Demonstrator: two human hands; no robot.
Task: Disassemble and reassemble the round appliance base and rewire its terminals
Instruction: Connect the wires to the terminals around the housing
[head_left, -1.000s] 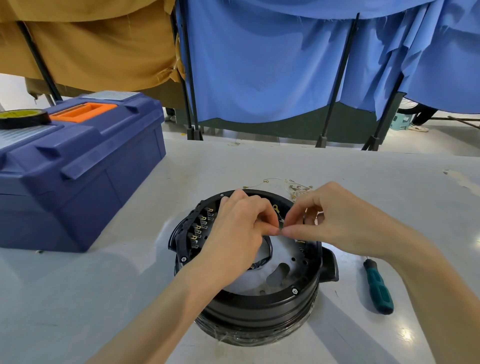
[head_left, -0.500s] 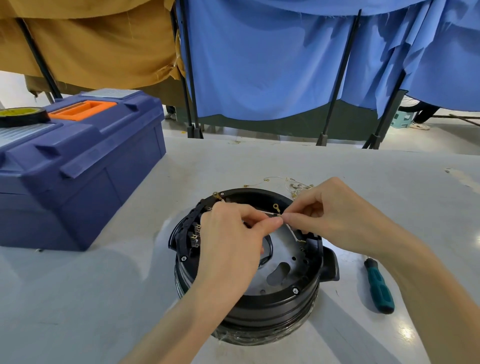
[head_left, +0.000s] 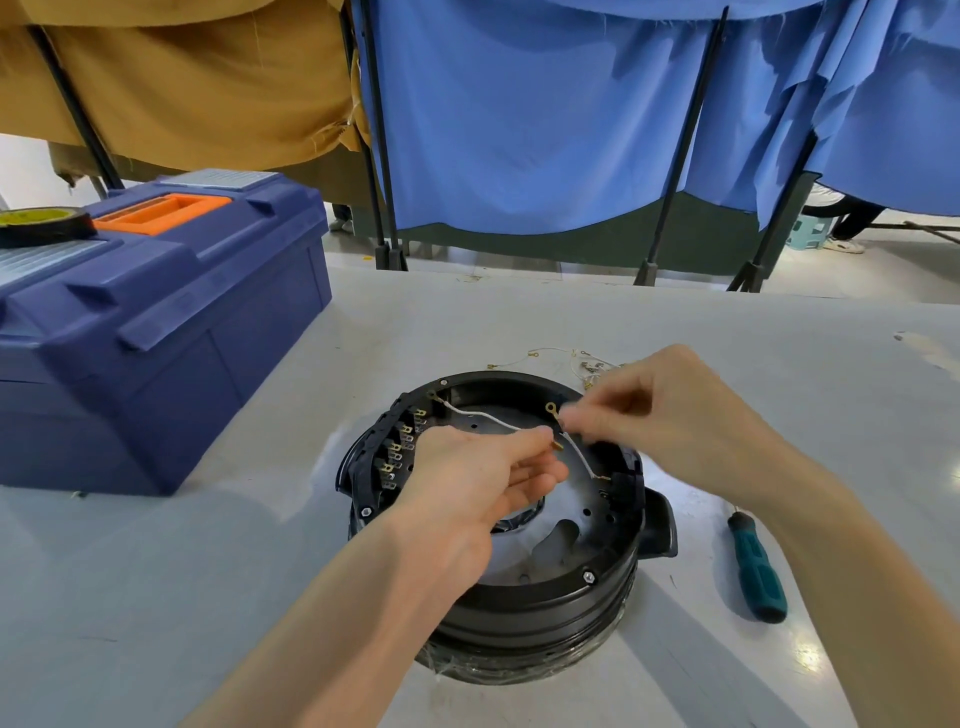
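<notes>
Round appliance base (head_left: 519, 587): black, open side up, on the grey table (head_left: 208, 571) directly in front of me, near its middle. Clear film is wrapped around its lower edge. A row of brass terminals (head_left: 397, 454) sits inside the left of the rim.

White wire (head_left: 478, 415): runs from the far-left rim to my left hand (head_left: 478, 478). Thumb and forefinger are pressed together on it, with a brass tip showing just past them; the other fingers are loose and slightly spread.

Second white wire (head_left: 584, 460): has a brass ring lug at its upper end and drops to the right inner wall. My right hand (head_left: 670, 415) pinches it near the lug. These fingertips are blurred, so the exact grip is unclear. The two hands almost touch above the base.

Surroundings: loose wires (head_left: 561, 361) just behind the base, a teal screwdriver (head_left: 756, 569) to its right, and a blue toolbox (head_left: 156, 332) far left with a tape roll (head_left: 41, 226) on its lid.
</notes>
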